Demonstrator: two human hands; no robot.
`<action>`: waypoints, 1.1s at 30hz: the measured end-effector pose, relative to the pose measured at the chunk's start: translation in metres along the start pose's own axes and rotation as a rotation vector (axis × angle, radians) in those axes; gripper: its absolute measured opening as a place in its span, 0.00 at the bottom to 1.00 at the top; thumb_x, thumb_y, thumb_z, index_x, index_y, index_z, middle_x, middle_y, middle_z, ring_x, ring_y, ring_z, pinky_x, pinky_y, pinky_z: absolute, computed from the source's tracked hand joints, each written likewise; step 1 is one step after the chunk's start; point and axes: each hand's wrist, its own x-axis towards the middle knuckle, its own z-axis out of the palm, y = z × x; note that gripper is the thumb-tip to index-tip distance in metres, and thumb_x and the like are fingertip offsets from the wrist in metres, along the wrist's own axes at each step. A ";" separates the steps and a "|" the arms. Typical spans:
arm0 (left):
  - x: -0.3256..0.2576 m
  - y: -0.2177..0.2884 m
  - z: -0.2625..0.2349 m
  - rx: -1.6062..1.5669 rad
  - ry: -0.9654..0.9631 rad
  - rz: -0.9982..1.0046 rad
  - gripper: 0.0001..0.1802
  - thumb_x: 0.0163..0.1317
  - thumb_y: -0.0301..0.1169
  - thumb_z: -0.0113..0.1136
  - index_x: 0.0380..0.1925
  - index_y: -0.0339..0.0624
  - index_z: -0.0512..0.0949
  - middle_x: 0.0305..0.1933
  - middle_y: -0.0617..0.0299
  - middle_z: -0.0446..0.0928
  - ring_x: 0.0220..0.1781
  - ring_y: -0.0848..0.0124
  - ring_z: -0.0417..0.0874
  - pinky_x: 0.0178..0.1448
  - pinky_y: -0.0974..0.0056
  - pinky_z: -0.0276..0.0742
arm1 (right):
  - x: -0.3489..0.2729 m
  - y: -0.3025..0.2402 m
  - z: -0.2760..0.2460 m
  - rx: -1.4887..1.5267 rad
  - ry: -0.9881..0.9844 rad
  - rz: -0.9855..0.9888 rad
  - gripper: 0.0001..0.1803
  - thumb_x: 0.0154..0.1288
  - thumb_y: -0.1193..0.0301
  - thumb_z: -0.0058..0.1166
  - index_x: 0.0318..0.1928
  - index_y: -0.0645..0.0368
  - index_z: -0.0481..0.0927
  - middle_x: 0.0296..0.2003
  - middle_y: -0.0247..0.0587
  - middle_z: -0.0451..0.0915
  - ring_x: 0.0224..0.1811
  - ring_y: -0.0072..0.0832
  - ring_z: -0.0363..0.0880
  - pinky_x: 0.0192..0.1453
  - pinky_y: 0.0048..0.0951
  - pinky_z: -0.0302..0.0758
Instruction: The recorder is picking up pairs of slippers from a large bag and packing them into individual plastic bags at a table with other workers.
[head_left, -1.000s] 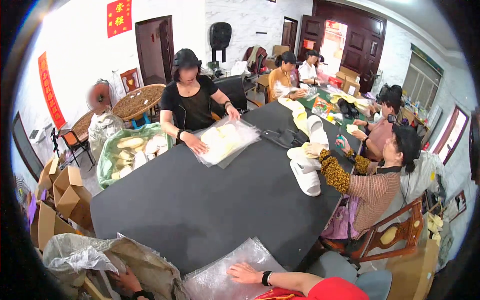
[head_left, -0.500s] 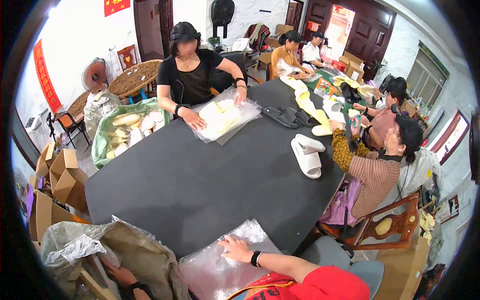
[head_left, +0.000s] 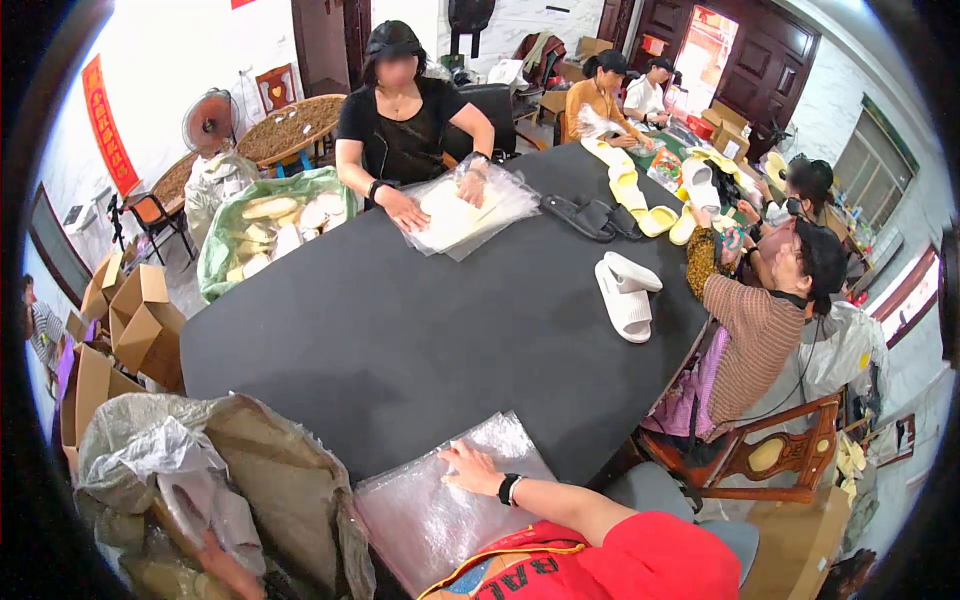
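Note:
My right hand (head_left: 472, 468) lies open, fingers apart, on a stack of clear plastic bags (head_left: 440, 525) at the table's near edge. My left hand (head_left: 228, 566) reaches into a big grey-green woven sack (head_left: 285, 460) at the lower left. Its fingers are blurred and partly hidden, so I cannot tell whether it grips anything. Just beyond that hand, inside the sack, is a pale, whitish item (head_left: 205, 505) whose kind is unclear. A pair of white slide slippers (head_left: 628, 297) sits on the dark table (head_left: 400, 340), well beyond my right hand.
Across the table, a person (head_left: 415, 130) presses a clear bag with pale contents (head_left: 465, 218). Black slippers (head_left: 585, 217) and yellow slippers (head_left: 628, 190) lie farther back. Another person (head_left: 755, 320) sits at the right. Cardboard boxes (head_left: 145, 320) and a green sack (head_left: 225, 265) stand left.
My left hand has shifted slightly down and left inside the sack, and the whitish item shows differently. My right hand stays on the bags. The view has shifted slightly.

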 end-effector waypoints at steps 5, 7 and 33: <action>0.006 -0.049 -0.091 -0.111 -0.207 -0.196 0.19 0.60 0.37 0.46 0.47 0.37 0.69 0.45 0.50 0.71 0.44 0.57 0.71 0.47 0.56 0.65 | 0.011 0.007 -0.001 0.012 -0.024 -0.040 0.27 0.52 0.61 0.53 0.54 0.45 0.68 0.48 0.45 0.65 0.47 0.45 0.71 0.48 0.43 0.69; -0.021 -0.002 -0.104 -0.161 -0.300 -0.272 0.18 0.59 0.39 0.45 0.44 0.39 0.71 0.39 0.50 0.73 0.38 0.57 0.72 0.42 0.55 0.66 | 0.014 0.009 -0.011 0.110 -0.035 -0.047 0.28 0.53 0.60 0.53 0.56 0.47 0.66 0.48 0.46 0.66 0.48 0.44 0.71 0.49 0.41 0.69; -0.210 0.116 0.135 -0.156 -1.326 0.057 0.17 0.58 0.30 0.52 0.47 0.37 0.71 0.43 0.59 0.75 0.46 0.71 0.74 0.44 0.67 0.72 | -0.038 0.065 -0.027 1.489 -0.128 0.492 0.44 0.55 0.63 0.59 0.63 0.60 0.43 0.51 0.39 0.68 0.52 0.30 0.69 0.53 0.37 0.69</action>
